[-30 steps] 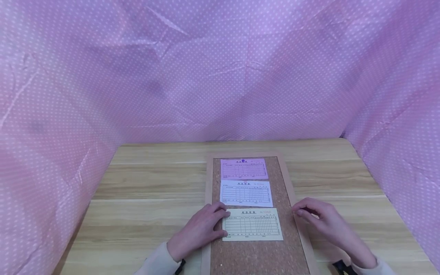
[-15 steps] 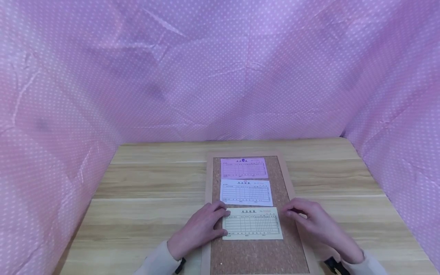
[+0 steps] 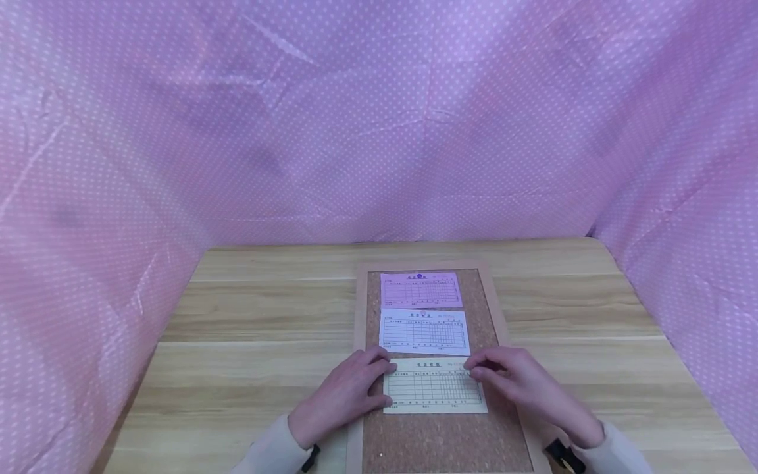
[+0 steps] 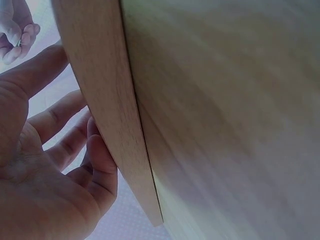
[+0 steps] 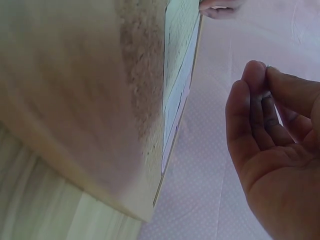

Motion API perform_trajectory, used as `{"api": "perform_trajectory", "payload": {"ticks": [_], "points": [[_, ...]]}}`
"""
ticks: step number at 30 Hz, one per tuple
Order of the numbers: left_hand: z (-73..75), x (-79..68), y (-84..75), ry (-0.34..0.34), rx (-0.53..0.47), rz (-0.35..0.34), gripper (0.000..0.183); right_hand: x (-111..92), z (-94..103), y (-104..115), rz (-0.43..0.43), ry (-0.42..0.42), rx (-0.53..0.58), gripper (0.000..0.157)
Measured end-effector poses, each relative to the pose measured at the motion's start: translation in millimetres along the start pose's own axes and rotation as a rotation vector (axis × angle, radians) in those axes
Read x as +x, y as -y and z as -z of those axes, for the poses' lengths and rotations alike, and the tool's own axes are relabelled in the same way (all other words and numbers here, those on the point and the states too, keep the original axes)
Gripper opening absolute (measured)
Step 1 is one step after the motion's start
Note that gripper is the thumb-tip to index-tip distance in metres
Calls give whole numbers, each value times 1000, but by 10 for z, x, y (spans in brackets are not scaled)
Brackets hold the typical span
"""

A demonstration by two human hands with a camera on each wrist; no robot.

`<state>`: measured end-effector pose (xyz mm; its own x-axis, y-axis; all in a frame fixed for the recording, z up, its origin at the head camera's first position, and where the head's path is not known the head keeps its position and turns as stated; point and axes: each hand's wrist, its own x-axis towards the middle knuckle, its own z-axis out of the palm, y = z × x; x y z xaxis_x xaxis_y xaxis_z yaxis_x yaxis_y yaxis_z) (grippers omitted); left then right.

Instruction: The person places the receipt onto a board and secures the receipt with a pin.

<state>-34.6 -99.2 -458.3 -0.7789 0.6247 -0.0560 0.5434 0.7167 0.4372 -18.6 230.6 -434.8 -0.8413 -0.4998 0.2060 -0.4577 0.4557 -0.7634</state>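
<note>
A pale yellow receipt slip [image 3: 435, 394] lies on a framed cork board [image 3: 444, 441]. Fingertips of my left hand [image 3: 346, 392] rest on the slip's left edge, and its fingers reach past the wooden frame [image 4: 107, 100] in the left wrist view. Above the slip's upper right part hovers my right hand [image 3: 518, 376]. Its thumb and forefinger pinch a small pale pushpin [image 5: 270, 67], mostly hidden by the fingertips. Higher up the board are a white slip [image 3: 423, 334] and a pink slip [image 3: 419, 294], with a purple pushpin [image 3: 419, 276] at the pink one's top edge.
The board lies on a wood-grain table [image 3: 266, 316]. A pink dotted cloth [image 3: 379, 131] hangs behind and along both sides. Below the yellow slip, bare cork shows with a small white speck [image 3: 381, 454].
My right hand has moved left from the board's right frame to over the yellow slip, still pinching. My left hand and the slips have stayed in place.
</note>
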Motion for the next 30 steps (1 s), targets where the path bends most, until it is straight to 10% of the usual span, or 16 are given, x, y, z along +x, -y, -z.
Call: {"api": "perform_trajectory", "payload": {"ticks": [30], "points": [[-33, -7, 23, -11, 4, -11, 49, 272, -207, -14, -56, 148, 1, 7]]}}
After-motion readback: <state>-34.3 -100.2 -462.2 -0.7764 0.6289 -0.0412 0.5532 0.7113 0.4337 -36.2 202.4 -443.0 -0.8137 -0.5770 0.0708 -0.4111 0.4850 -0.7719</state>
